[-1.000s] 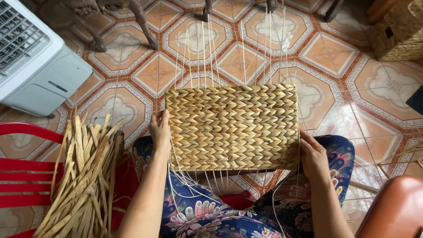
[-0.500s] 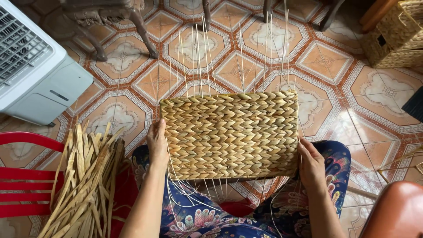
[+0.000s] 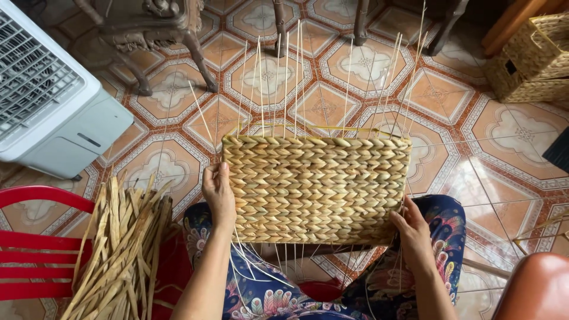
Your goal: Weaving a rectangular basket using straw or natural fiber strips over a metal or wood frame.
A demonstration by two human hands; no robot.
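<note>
A rectangular panel of tan plaited straw (image 3: pixel 317 188) stands above the person's lap, held from both sides and facing the camera. The left hand (image 3: pixel 219 192) grips its left edge about halfway down, thumb on the front face and fingers (image 3: pixel 226 175) curled together around the edge. The right hand (image 3: pixel 411 228) holds the lower right corner, fingers closed on the edge there. Thin pale upright stakes (image 3: pixel 296 77) stick out of the panel's top edge and fan slightly apart; more thin white strands (image 3: pixel 252 266) hang loose from its bottom edge over the blue floral-print trousers (image 3: pixel 269 299).

Below lies a floor of glossy orange and cream patterned tiles (image 3: pixel 504 148) that reflect light at the right. A bundle of flat dried straw strips (image 3: pixel 121 249) leans on a red slatted plastic chair (image 3: pixel 29 261) at the lower left, just beside the left knee. A white boxy air cooler with a dark grille (image 3: pixel 50 106) stands at the upper left. Carved dark wooden furniture legs (image 3: pixel 192 50) rest on the tiles along the top. Two finished woven straw baskets (image 3: pixel 530 59) sit at the upper right, well apart from the panel. A rounded brown leather-like seat edge (image 3: pixel 536 287) shows at the lower right corner.
</note>
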